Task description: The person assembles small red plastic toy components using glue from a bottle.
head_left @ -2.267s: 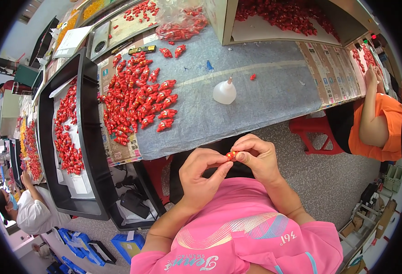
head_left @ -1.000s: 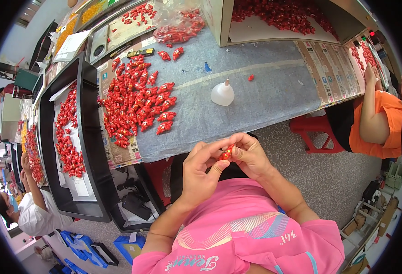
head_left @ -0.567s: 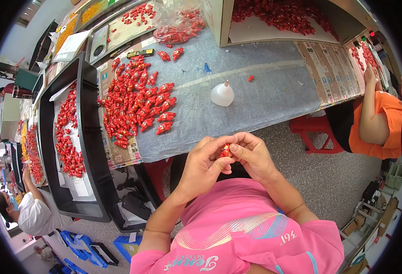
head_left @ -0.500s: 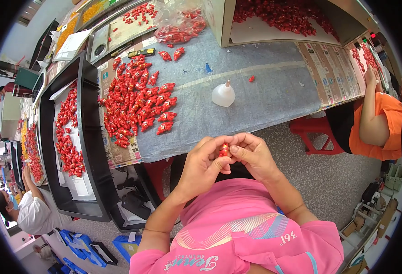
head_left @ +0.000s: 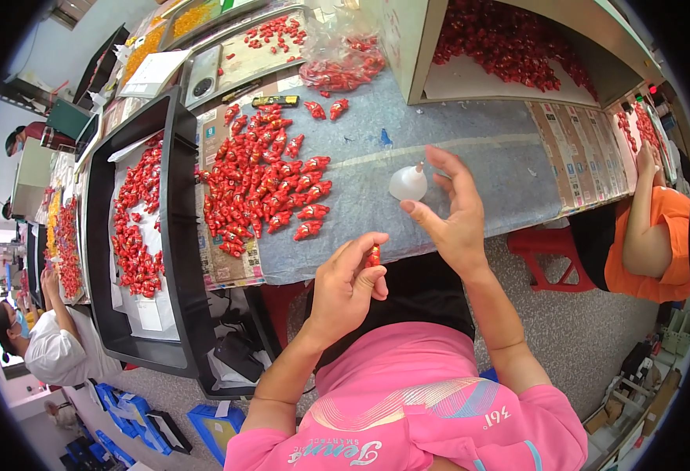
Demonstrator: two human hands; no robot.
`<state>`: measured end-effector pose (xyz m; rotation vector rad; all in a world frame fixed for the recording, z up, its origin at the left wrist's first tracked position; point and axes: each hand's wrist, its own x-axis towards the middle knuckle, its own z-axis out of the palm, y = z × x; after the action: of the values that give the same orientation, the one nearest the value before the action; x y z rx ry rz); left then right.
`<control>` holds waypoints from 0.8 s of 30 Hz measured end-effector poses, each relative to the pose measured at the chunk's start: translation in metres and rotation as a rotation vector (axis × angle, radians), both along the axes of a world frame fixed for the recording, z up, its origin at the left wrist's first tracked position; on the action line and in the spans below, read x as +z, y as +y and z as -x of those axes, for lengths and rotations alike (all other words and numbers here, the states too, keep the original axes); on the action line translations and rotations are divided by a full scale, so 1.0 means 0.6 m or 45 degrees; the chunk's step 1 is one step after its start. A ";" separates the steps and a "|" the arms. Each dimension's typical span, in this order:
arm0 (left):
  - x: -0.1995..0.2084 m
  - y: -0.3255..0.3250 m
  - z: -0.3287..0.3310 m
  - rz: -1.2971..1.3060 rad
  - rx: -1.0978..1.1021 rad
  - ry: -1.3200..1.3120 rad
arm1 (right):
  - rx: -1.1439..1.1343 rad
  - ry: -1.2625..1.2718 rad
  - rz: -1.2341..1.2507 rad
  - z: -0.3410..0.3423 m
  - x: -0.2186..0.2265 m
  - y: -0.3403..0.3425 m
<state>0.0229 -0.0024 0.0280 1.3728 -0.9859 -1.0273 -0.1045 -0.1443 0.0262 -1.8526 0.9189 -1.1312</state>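
Left hand (head_left: 345,294) pinches a small glossy red figure (head_left: 373,257) between its thumb and curled fingers, just off the near edge of the worktable, in front of the person's pink shirt (head_left: 407,385). The figure stands roughly upright, partly hidden by the fingers. The right hand (head_left: 458,224) reaches over the table's edge, thumb and fingers spread wide, curving around the right side of a squat, translucent white bottle (head_left: 407,185) with a thin nozzle; whether skin meets bottle is unclear. The bottle stands on the blue-grey cloth (head_left: 509,184) that covers the middle of the table.

To the left of the bottle, a dense heap of red figures (head_left: 262,180) spreads over cardboard and cloth. Beside the heap, at the table's left, a deep black tray (head_left: 184,243) holds more red pieces on white paper. Beyond the heap lie two single figures and a clear plastic bag (head_left: 345,69) filled with red pieces. Farther back on the right, a pale box (head_left: 396,39) shelters a large mound of red pieces.

Off to the right, a co-worker in an orange shirt (head_left: 647,247) sits; far left, another wears a white shirt (head_left: 66,349).
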 end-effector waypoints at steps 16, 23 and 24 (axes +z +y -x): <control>-0.017 -0.012 -0.019 -0.028 0.078 -0.056 | 0.440 0.182 0.052 0.073 0.049 0.017; -0.016 -0.016 -0.023 -0.046 -0.007 -0.027 | 0.340 -0.338 -0.656 0.089 0.018 0.039; -0.016 -0.016 -0.024 -0.057 -0.013 -0.034 | 0.345 -0.406 -0.691 0.088 0.016 0.041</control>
<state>0.0371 -0.0121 0.0187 1.4230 -0.9961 -1.0469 -0.1575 -0.1199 0.0361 -1.2649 0.6791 -0.8668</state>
